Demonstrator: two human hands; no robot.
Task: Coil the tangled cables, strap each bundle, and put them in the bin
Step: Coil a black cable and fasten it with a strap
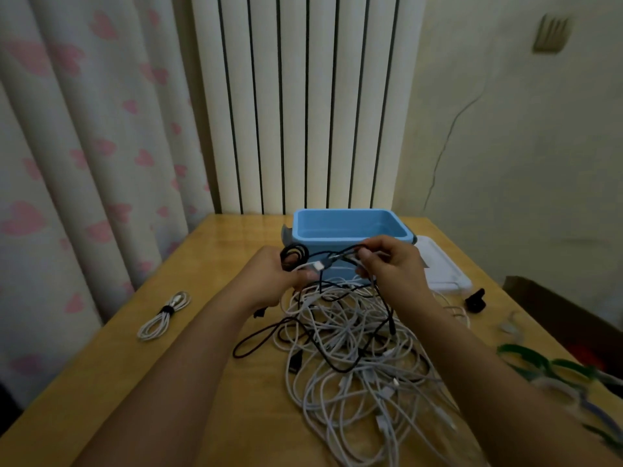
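Note:
A tangled heap of white and black cables point(357, 352) lies on the wooden table point(209, 416) in front of me. My left hand point(273, 281) grips a small coil of black cable point(294, 255) together with a white plug end. My right hand point(392, 264) pinches the same black cable a little to the right, and the cable trails down into the heap. Behind both hands stands the blue bin point(350, 227), open and with nothing visible inside. One white bundle point(164, 315), bound with a dark strap, rests at the table's left.
A white lid or tray point(445, 271) lies right of the bin, with a small black clip point(475, 299) beside it. Green and pale straps point(553, 369) are spread along the right edge. A curtain and radiator stand behind the table.

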